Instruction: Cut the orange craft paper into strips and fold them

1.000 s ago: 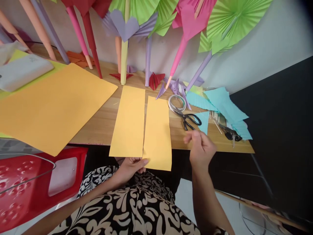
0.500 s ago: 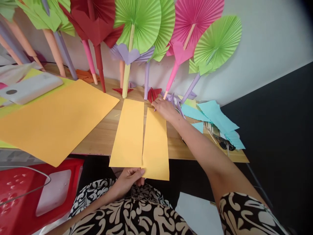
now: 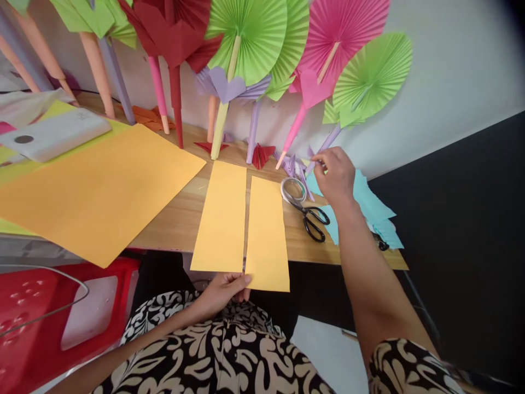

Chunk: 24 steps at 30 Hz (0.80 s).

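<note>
My left hand pinches the lower left corner of a yellow-orange paper strip, whose bottom end juts past the table edge. A second yellow-orange strip lies just left of it, with a narrow gap between. My right hand is raised over the right part of the table, near purple folded paper pieces. Its fingers are closed together; a purple bit shows at the fingertips, but I cannot tell if it is held. Black-handled scissors and a roll of tape lie between the right strip and my right arm.
A large yellow-orange sheet and a white device lie at left. Paper fans, including a green fan and a pink fan, lean on the wall. Torn turquoise paper lies at right. A red stool stands below.
My right hand has moved right and up, away from the top of the right strip, uncovering the tape and scissors. My left hand keeps its pinch on the strip. The view has shifted slightly.
</note>
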Tool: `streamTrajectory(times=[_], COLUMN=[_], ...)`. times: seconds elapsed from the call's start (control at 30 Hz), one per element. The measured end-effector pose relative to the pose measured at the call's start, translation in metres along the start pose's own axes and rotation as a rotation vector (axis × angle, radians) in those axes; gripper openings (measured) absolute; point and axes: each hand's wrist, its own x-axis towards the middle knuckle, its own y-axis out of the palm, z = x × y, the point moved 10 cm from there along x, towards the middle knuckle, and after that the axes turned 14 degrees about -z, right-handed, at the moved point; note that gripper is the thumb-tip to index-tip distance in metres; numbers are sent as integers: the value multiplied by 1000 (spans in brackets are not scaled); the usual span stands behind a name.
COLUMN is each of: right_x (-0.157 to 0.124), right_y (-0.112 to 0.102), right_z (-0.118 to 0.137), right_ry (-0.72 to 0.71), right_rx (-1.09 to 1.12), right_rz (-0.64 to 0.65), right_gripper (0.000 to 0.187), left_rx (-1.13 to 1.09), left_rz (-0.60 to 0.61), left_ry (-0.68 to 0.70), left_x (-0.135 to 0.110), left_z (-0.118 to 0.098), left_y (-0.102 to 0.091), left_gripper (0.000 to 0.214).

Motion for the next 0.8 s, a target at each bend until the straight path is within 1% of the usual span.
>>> streamTrajectory(times=[0.1, 0.17, 0.23, 0.27, 0.33, 0.37, 0.43, 0.5, 0.53, 0.57, 0.63, 0.7, 0.73, 0.8], right_x=[-4, -16, -38, -53, -90, -110, -151, -193, -214, -234, -266, -282, -285, -284], right_y=[18, 27, 22, 13, -12, -27, -58, -81, -84, -81, -63, -43, -36, -28], right_z=[-12, -12, -5, 1, 16, 23, 36, 40, 41, 43, 57, 78, 88, 100], right_ry=[67, 157, 315, 409, 593, 671, 778, 922, 1015, 1108, 1259, 1320, 1327, 1334], right_rx=[-19, 65, 207, 279, 393, 407, 372, 344, 373, 421, 573, 739, 797, 839], right_rz=[17, 49, 61, 59, 60, 58, 44, 4, 17, 66, 232, 391, 433, 444], right_gripper=[30, 35, 34, 32, 30, 30, 32, 43, 49, 56, 68, 75, 72, 59], left_rx=[-2, -5, -19, -26, -36, -41, -45, -49, -51, -52, -55, -50, -40, -6], left_rz=[-4, -4, -4, -4, 4, 13, 34, 50, 54, 56, 52, 49, 53, 68], left_ry=[24, 35, 39, 40, 43, 46, 45, 37, 33, 29, 26, 29, 31, 37], left_x=[-3, -5, -6, -6, -6, -5, -4, -3, -3, -2, -2, -2, -2, -5], left_z=[-6, -8, -9, -9, -9, -9, -8, -7, -7, -6, -5, -5, -5, -6], left_y=[0, 1, 0, 0, 0, 0, 1, 3, 4, 5, 6, 7, 6, 3], left_gripper=[62, 59, 56, 55, 53, 51, 49, 46, 46, 45, 45, 45, 45, 45])
